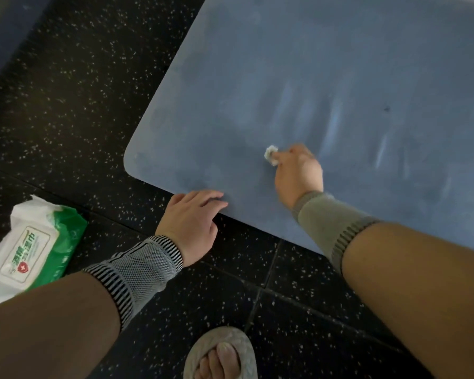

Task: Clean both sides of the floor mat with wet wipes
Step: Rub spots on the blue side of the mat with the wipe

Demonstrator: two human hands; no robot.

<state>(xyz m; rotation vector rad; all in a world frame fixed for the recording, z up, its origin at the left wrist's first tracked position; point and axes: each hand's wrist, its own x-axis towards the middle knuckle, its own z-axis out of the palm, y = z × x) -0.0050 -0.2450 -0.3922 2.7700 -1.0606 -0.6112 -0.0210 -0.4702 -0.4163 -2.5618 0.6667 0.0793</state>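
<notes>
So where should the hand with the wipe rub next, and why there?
Probably a short sweep toward the mat's rounded corner. The right hand pinches the balled wet wipe against the blue mat. Pale streaks show only on its right; the corner side looks dull. The left hand rests on the near edge, seemingly steadying the mat.

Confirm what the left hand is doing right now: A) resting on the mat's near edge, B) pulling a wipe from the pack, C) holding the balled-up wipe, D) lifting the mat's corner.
A: the left hand lies with straight fingers on the near edge of the blue floor mat, while the right hand grips the balled-up wet wipe.
</notes>
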